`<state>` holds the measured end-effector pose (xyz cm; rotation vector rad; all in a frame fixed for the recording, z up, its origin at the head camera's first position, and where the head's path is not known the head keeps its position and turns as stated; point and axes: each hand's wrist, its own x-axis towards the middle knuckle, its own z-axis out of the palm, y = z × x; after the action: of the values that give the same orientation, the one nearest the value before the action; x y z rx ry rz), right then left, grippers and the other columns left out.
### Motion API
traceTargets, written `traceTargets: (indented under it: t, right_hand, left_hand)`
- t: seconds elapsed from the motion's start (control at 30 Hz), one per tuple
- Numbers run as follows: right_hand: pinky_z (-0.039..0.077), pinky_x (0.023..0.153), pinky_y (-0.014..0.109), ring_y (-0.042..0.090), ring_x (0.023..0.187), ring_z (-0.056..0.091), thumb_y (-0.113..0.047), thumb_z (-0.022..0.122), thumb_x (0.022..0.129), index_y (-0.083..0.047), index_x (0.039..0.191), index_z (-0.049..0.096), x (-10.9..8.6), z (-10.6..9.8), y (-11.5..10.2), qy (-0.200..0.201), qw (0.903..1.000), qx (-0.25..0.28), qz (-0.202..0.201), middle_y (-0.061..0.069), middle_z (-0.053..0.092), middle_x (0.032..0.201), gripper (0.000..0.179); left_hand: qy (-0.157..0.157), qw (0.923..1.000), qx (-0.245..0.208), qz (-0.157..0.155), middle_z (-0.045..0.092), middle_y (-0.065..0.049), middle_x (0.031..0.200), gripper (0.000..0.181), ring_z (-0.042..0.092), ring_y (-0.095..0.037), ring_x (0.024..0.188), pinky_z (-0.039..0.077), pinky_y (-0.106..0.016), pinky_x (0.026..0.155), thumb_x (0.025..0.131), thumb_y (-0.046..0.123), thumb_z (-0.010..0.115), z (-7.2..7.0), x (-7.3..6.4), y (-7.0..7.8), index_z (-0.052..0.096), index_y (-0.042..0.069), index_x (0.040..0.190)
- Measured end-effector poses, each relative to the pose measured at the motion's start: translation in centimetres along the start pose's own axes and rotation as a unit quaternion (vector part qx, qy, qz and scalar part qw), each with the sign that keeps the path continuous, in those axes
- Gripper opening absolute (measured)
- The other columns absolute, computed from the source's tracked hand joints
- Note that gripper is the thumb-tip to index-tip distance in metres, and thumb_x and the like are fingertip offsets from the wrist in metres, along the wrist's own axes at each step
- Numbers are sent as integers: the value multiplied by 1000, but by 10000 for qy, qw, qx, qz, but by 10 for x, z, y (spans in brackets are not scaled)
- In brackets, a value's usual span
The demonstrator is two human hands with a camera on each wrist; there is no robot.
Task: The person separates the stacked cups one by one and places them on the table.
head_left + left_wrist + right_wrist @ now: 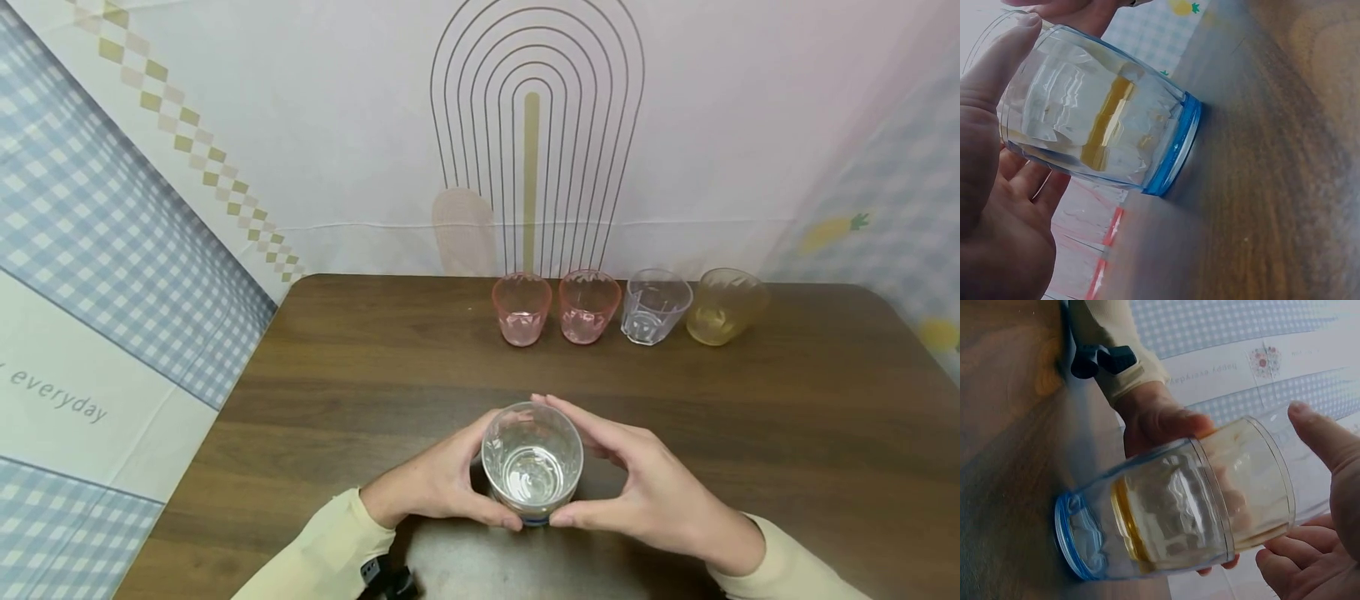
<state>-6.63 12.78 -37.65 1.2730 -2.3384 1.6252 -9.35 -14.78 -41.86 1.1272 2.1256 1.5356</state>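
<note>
Near the front of the table stand nested drinking cups: a blue cup (1088, 540) lowest, a yellow cup (1257, 475) inside it, and a clear cup (534, 433) uppermost. My left hand (435, 483) holds the stack from the left, its thumb near the blue cup's rim. From the right, my right hand (660, 492) curves round the upper part at the clear cup, thumb in front and fingers behind. The blue base is close to the tabletop; whether it touches, I cannot tell.
Along the table's (360, 358) back edge stand two pink cups (521, 317) (589, 317), a clear faceted cup (652, 312) and a yellow cup (716, 312). Behind them hangs a patterned cloth (360, 150). A black strap device (1104, 361) sits on the left wrist.
</note>
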Motion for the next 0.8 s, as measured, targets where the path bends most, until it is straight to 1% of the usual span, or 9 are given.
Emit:
traceTargets:
  t: [0.07, 0.13, 0.2, 0.27, 0.47, 0.6, 0.8]
  right_hand:
    - [54, 111, 19, 12, 136, 66, -8, 97, 77, -2, 161, 46, 1, 2, 1, 82, 9999, 33, -99, 14, 60, 158, 98]
    - [56, 109, 19, 14, 131, 69, -6, 98, 77, 1, 158, 48, 1, 4, 3, 156, 9996, 67, -235, 19, 64, 153, 96]
    - [57, 108, 19, 15, 129, 71, -7, 98, 76, 1, 157, 50, 1, 4, 3, 208, 9996, 61, -187, 20, 66, 149, 95]
    - [57, 107, 19, 15, 127, 72, -8, 99, 75, 2, 156, 51, 1, 5, 5, 272, 9991, 36, -308, 22, 68, 146, 95]
    - [58, 105, 20, 13, 125, 72, -7, 100, 74, 1, 154, 53, 1, 6, 7, 420, 9978, -48, -507, 19, 70, 144, 93]
    - [60, 104, 21, 14, 122, 74, -7, 100, 74, 2, 154, 54, 1, 6, 7, 482, 9973, -55, -546, 18, 71, 142, 92]
    - [61, 102, 21, 13, 120, 75, -8, 100, 74, 4, 152, 55, 0, 6, 9, 554, 9965, -153, -613, 17, 73, 139, 91]
  left_hand:
    - [1, 10000, 65, 72, 58, -8, 158, 107, 56, -17, 144, 41, -35, 129, 73, 8, 100, 0, 0, -2, 39, 11, 161]
    - [14, 9999, 91, 44, 58, -8, 158, 107, 56, -16, 144, 41, -34, 129, 73, 9, 100, 0, 0, -3, 39, 11, 161]
    - [15, 9999, 116, 23, 59, -8, 156, 107, 57, -16, 143, 41, -34, 128, 73, 9, 101, 0, -1, -3, 40, 11, 161]
    - [3, 9999, 107, -4, 59, -9, 155, 107, 57, -16, 142, 41, -35, 128, 73, 9, 101, 0, 0, -2, 40, 10, 160]
    - [-35, 9998, 205, -65, 60, -9, 155, 107, 57, -15, 143, 42, -35, 128, 72, 11, 101, -1, 1, 2, 41, 9, 160]
    - [-87, 9998, 180, 0, 60, -9, 156, 106, 56, -15, 143, 42, -36, 128, 73, 10, 101, -2, 2, 2, 40, 9, 160]
    - [-130, 9991, 390, 128, 59, -8, 157, 108, 56, -15, 144, 43, -35, 128, 73, 11, 101, -3, 3, 1, 39, 10, 161]
